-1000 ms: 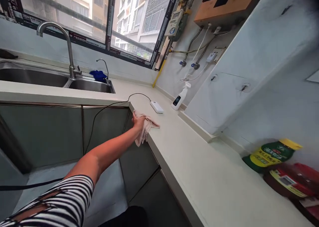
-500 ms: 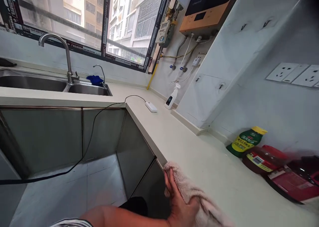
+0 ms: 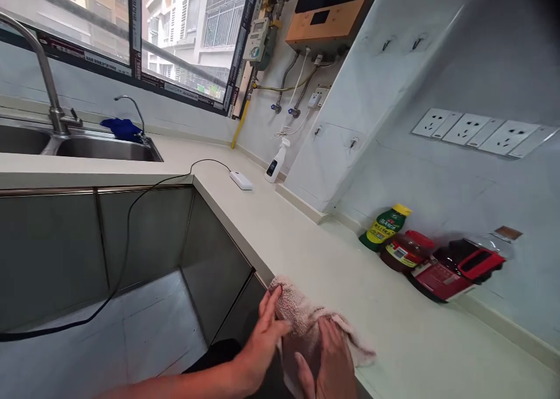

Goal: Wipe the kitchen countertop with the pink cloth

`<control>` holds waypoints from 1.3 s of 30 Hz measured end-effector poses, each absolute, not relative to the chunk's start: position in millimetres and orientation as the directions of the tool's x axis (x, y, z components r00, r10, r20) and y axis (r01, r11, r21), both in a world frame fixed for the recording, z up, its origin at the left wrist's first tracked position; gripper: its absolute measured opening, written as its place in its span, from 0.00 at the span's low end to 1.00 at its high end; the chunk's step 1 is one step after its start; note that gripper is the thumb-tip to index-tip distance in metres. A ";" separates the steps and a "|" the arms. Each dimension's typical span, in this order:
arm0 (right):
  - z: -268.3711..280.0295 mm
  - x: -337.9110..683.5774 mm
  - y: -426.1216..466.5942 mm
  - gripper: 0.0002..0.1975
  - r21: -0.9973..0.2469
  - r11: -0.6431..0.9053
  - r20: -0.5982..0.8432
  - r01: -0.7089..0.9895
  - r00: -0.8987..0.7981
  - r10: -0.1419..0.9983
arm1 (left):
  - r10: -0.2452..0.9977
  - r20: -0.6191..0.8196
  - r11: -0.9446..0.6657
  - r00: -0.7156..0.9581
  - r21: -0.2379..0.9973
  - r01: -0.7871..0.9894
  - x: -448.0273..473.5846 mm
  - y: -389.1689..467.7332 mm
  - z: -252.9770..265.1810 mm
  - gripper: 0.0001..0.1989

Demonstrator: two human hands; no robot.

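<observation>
A pink towel (image 3: 301,311) lies bunched over the front edge of the pale countertop (image 3: 301,244), part of it hanging down. My left hand (image 3: 262,338) grips its left end, fingers at the counter edge and thumb across the cloth. Against the towel's right part is my right hand (image 3: 332,358), its fingers together on the fabric and the thumb on the near side. Some of the towel is hidden behind my hands.
By the wall stand a green bottle with yellow cap (image 3: 385,227), a red-lidded jar (image 3: 406,250) and a dark red bottle (image 3: 455,270). Farther back are a white spray bottle (image 3: 277,163) and a white device (image 3: 240,181) with a black cable (image 3: 128,235). A sink (image 3: 109,149) is at left.
My right hand has come into view on the towel. My left hand has shifted left along it, and the towel's right end now shows. The view has turned right.
</observation>
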State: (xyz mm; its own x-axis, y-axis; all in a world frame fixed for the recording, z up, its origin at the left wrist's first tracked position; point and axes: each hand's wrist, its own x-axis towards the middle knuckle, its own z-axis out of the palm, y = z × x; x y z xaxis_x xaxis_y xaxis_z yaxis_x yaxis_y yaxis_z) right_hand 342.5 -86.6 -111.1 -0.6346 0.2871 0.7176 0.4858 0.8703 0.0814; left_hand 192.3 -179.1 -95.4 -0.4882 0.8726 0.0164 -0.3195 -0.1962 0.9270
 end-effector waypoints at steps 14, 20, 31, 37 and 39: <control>-69.7 185.2 -79.5 0.27 0.358 0.637 0.699 0.683 -0.648 0.302 | 0.534 0.693 -0.353 -0.485 0.704 0.616 69.1 -143.0 -31.1 0.15; -71.0 230.4 -87.9 0.23 0.290 0.705 0.775 0.648 -0.591 0.225 | 0.711 0.626 -0.254 -0.321 0.654 0.713 54.6 -101.0 6.9 0.19; -116.3 473.6 -101.3 0.21 0.339 0.513 0.856 0.788 -0.484 0.178 | 0.917 0.397 -0.149 -0.025 0.399 0.905 116.0 -60.3 -0.6 0.25; -127.1 610.0 -122.9 0.21 0.266 0.379 0.847 0.886 -0.403 0.347 | 0.925 0.375 -0.190 0.066 0.305 0.933 126.3 -59.1 -2.4 0.23; -133.0 652.4 -127.9 0.28 0.246 0.311 0.857 0.918 -0.355 0.372 | 0.933 0.358 -0.152 0.041 0.288 0.945 123.7 -56.9 -2.6 0.24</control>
